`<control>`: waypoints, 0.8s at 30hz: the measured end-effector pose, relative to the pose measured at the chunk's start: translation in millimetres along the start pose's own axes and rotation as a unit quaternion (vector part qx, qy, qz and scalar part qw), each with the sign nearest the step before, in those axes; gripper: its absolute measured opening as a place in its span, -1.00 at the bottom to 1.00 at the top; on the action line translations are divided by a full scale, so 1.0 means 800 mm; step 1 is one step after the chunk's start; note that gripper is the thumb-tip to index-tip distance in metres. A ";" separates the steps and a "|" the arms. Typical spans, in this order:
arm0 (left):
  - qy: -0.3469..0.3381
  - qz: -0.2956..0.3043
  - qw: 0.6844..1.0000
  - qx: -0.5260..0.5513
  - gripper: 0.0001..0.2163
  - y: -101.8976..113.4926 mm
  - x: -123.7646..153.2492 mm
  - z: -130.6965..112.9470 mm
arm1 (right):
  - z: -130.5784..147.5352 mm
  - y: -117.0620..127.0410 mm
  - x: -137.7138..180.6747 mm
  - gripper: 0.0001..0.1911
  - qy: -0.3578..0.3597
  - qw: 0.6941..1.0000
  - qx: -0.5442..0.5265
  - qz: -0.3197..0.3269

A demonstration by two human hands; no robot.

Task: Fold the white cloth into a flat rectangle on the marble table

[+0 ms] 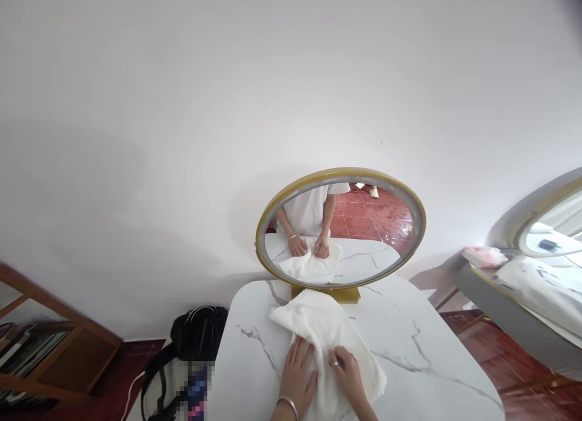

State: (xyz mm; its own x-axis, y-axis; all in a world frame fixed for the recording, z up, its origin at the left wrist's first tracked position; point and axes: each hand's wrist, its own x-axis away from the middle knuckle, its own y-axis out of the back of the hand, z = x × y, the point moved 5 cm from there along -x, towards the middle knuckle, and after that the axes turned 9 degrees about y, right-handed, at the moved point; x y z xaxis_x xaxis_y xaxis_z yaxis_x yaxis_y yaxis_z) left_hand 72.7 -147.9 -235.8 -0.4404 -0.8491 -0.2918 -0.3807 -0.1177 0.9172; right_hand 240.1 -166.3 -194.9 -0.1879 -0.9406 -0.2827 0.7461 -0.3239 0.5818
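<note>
The white marbled tabletop [436,336] has rounded corners, its back edge near the pale wall [273,75], and there the oval gold-rimmed mirror [341,230] stands on its gold base [349,295], closing off the far side. On the left, the strip of surface between the cloth [325,318] and the edge is fairly narrow, and beyond that edge a black bag [200,333] sits low down, near a wooden shelf [73,363]; on the right, a wider stretch of veined surface runs to the edge, with a gap showing red floor [495,348] before a second table [513,312] that carries a white fabric bundle [541,287] and a pink-and-white packet [485,256]. Both hands are on the cloth at the near side of the tabletop. The left hand [297,372], a bracelet at its wrist, lies palm down and open, fingers stretched forward and the thumb out toward the right. The right hand [346,369], wearing a ring, has its fingers curled in against the cloth; whether it pinches the fabric, I cannot tell. The cloth spreads under and between the two, rising in a soft ridge between them, its far corner reaching in front of the mirror's base and another corner lying out past the right hand on the right.
</note>
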 end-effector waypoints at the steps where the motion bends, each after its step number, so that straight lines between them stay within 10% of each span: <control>1: 0.001 0.001 1.000 0.002 -0.41 0.001 0.000 0.000 | 0.000 0.000 0.000 -0.38 -0.002 1.000 0.010 0.005; 9: 0.130 0.006 0.983 0.131 -0.64 0.028 -0.012 0.001 | -0.008 0.014 0.022 -0.73 -0.110 0.981 0.136 0.085; 15: 0.374 0.011 0.880 0.292 -0.45 0.035 -0.064 0.035 | -0.035 0.040 0.053 -0.74 -0.223 0.946 0.190 0.137; 24: 0.338 0.061 0.858 0.382 -0.47 0.067 -0.148 0.007 | -0.044 0.040 0.047 -0.78 -0.232 0.947 0.172 0.138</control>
State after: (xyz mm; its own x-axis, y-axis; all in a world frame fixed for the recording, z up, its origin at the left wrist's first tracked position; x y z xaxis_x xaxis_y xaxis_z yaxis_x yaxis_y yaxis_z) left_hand 99.7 -50.8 -153.6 -0.0413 -0.9663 0.2540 -0.9009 0.1460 0.4088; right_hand 279.1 -208.1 -213.5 -0.3362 -0.9117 0.2363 0.5711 0.0021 0.8209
